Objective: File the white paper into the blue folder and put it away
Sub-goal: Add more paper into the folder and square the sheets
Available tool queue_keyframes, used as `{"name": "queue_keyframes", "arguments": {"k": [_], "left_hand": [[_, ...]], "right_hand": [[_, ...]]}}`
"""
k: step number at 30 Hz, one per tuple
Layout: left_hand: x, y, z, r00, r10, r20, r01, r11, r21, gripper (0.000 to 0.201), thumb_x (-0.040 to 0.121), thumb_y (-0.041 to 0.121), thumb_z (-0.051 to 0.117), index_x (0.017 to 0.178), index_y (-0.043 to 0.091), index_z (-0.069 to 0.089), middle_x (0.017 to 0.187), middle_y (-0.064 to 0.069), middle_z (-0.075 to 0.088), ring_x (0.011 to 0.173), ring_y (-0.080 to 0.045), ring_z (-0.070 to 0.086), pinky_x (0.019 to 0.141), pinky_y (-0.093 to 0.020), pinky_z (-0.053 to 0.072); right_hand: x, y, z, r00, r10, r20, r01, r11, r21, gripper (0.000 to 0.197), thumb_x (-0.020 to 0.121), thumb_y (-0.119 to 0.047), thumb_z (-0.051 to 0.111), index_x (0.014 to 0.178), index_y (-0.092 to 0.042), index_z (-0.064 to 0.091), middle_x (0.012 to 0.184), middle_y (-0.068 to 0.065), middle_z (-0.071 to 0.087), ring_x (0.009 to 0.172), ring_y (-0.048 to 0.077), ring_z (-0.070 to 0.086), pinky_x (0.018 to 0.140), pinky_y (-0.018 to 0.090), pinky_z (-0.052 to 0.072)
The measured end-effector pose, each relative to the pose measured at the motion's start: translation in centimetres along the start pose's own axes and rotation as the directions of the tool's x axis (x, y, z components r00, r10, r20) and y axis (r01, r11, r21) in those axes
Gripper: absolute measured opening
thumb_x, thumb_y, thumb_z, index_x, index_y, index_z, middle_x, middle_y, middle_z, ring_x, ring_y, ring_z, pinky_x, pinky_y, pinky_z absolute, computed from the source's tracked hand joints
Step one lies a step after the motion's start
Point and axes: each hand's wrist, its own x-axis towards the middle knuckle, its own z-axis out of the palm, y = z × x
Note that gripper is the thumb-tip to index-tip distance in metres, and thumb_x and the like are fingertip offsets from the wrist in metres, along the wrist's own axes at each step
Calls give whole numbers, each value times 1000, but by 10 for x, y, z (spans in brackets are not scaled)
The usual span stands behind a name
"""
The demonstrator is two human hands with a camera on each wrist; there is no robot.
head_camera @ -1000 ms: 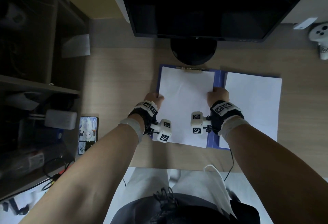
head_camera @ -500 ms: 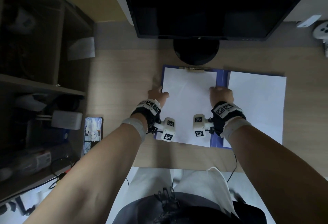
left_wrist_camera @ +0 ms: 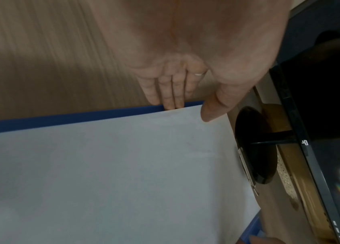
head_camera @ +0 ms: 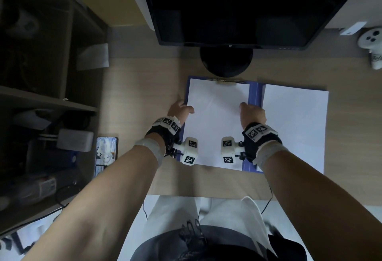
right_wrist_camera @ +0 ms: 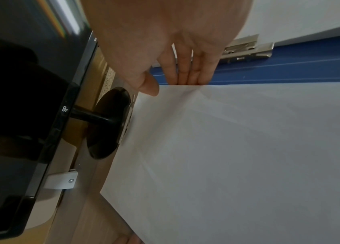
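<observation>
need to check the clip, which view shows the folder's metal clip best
The right wrist view: the metal clip shows large and sharp on the blue folder. The head view shows only a small strip; the left wrist view a thin edge-on sliver.

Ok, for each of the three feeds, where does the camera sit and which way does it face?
Head: worn on the head, looking down at the wooden desk; both forearms, left hand, right hand and lap show.
Left wrist: looks along the left hand's fingers at the left edge of the white paper sheet and the open blue folder.
Right wrist: looks along the right hand's fingers at the sheet's right edge.
Shared: both wrist views show the black monitor stand.
</observation>
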Motion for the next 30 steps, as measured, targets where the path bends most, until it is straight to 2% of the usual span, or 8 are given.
{"name": "queue_keyframes", "arguments": {"k": [3,6,9,11,16,25,27,30], "left_hand": [[1,-1,1,998,38,-44,-38,999,-1,66,85,7,61,146,5,35,147,-11,46,133,-28,47,105,-32,40],[4,-2,0,982,100,-159,-98,995,18,38,81,12,60,120,14,61,120,-10,64,107,-27,62,86,-31,50],[1,5,5,999,35,28,-33,998,-53,16,89,15,57,100,10,66,80,-8,64,72,-22,61,59,-24,50],[-2,10,11,986,-45,158,43,999,13,26,93,14,53,116,6,61,88,-9,63,78,-20,60,64,-22,48],[4,8,20,974,-110,196,56,964,261,57,89,16,58,141,-1,42,145,-22,46,132,-37,47,108,-43,40],[12,3,18,978,-78,196,26,967,255,57,88,16,59,142,5,42,143,-21,49,134,-38,44,109,-42,39],[12,2,17,981,-49,187,7,976,219,61,90,10,58,146,5,35,136,-17,54,127,-35,51,97,-35,45],[16,4,18,973,-13,228,-43,970,239,72,92,3,54,153,8,17,128,-11,52,100,-27,60,74,-32,48]], "right_hand": [[2,-4,-4,1000,-15,-1,15,1000,-24,40,82,-40,45,99,-11,66,104,10,65,96,33,59,86,39,47],[10,-15,-9,996,-81,-36,81,997,-12,48,79,-40,46,116,-15,64,119,14,63,105,37,58,92,42,47],[19,-37,-14,985,-171,0,171,984,-45,45,89,-28,49,131,-13,55,133,14,57,118,35,55,96,39,43],[25,-51,-15,975,-218,45,221,973,-73,44,94,-20,48,137,-8,50,138,14,53,125,32,51,99,34,41],[40,-60,-5,962,-222,159,244,960,-134,44,96,-14,45,139,-2,47,137,19,53,126,32,51,100,32,41],[57,-64,12,955,-154,254,190,974,-123,37,95,-8,51,131,-4,51,133,13,54,110,27,55,83,31,41],[52,-62,11,950,-231,209,233,972,12,40,89,-1,49,126,-12,59,127,9,61,97,23,57,76,30,44],[38,-57,11,930,-327,171,312,944,110,56,84,3,41,132,-20,57,133,9,60,108,28,61,78,35,52]]}}
